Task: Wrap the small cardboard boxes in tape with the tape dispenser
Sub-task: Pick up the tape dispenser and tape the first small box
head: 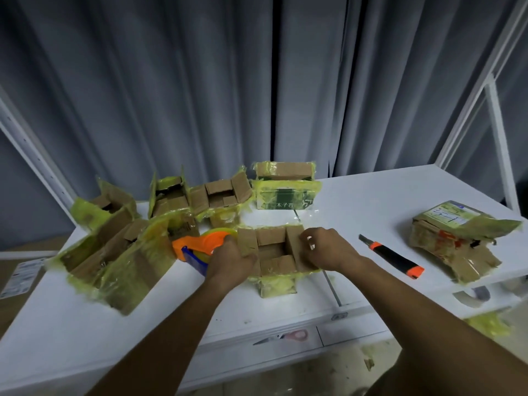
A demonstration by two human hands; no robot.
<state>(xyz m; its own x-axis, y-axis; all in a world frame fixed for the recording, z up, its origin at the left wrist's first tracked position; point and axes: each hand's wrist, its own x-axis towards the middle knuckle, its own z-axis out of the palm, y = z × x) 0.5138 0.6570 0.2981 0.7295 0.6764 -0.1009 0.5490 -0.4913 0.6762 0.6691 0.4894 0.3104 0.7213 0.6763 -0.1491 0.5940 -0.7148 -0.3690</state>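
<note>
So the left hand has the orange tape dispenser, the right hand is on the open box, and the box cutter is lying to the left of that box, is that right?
Not quite: the head view shows the box cutter lying to the right of the open box, not the left. The rest holds: the left hand holds the orange tape dispenser, and the right hand is on the box.

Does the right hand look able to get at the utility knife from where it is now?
Probably yes. The utility knife lies alone on bare table just right of the right hand, nothing between them, though that hand would first have to let go of the open box.
</note>
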